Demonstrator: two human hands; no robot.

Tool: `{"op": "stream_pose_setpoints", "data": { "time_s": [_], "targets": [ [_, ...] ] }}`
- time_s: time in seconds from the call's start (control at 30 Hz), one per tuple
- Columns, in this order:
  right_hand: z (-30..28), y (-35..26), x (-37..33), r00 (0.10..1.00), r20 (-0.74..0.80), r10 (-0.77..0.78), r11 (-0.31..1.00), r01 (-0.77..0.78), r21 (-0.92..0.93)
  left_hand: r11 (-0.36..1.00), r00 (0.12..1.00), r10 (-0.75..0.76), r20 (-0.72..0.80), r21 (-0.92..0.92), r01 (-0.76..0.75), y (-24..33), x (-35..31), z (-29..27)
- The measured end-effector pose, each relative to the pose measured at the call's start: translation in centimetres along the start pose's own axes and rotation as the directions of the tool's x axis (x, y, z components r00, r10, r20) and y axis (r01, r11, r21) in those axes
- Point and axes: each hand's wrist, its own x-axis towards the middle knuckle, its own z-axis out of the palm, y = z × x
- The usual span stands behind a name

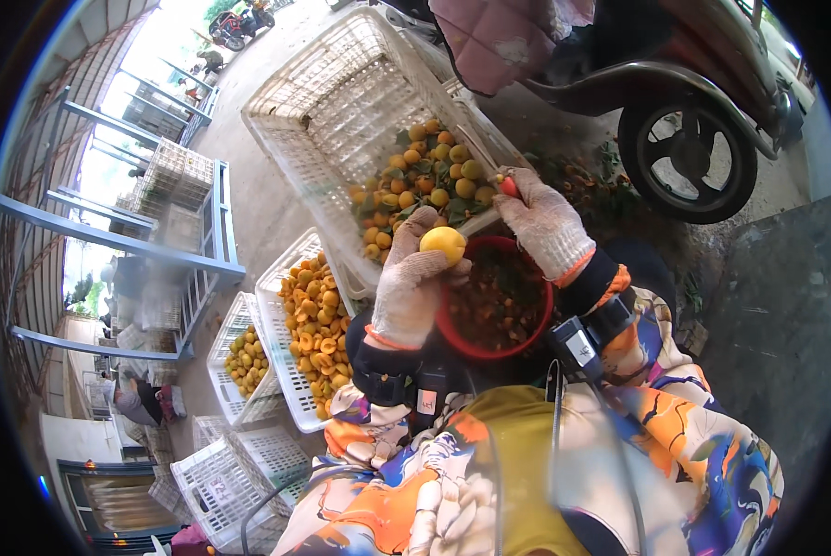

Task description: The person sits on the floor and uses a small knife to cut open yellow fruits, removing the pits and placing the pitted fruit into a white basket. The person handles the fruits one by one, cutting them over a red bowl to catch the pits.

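Observation:
My gloved left hand (404, 301) holds a yellow-orange apricot (444, 245) between thumb and fingers, above the near corner of a large white crate (290, 162). Apricots with green leaves (425, 181) fill that crate's near end. To the right, my gloved right hand (550, 224) is closed around a red-handled knife (509, 187); its blade is hard to make out against the crate. A red tub (549, 320) of dark, wet-looking scraps sits beneath and between my hands. Left of my left forearm, halved apricots (315, 320) fill a white crate (276, 347).
A smaller white crate (219, 371) of apricots adjoins the halves. More white crates (225, 486) lie at the lower left. A scooter's wheel (689, 157) stands at the upper right, with leafy debris (587, 176) beside it. A blue metal frame (119, 238) and a bending person (146, 400) are farther left.

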Motion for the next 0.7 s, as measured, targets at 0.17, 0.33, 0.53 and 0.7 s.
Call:
{"op": "stream_pose_setpoints", "data": {
  "time_s": [0.17,0.33,0.53,0.7],
  "targets": [
    [-0.2,-1.6,-2.2,0.967,0.235,-0.099,0.952,0.023,0.304,0.958,0.997,0.052,0.051,-0.286,-0.036,0.2,-0.3,0.5],
    [0.0,-2.7,-3.3,0.945,0.279,-0.169,0.969,0.107,0.223,0.939,0.997,0.057,0.059,-0.342,-0.034,0.3,0.0,1.0],
    [0.2,-2.4,-3.0,0.954,0.268,-0.131,0.986,0.096,0.139,0.973,0.992,0.117,-0.056,-0.195,-0.125,-0.4,0.6,2.9],
    [1.1,-0.9,-2.8,0.953,0.279,-0.114,0.945,0.017,0.327,0.972,0.994,0.104,-0.023,-0.212,-0.107,-0.4,1.2,3.4]
  ]
}}
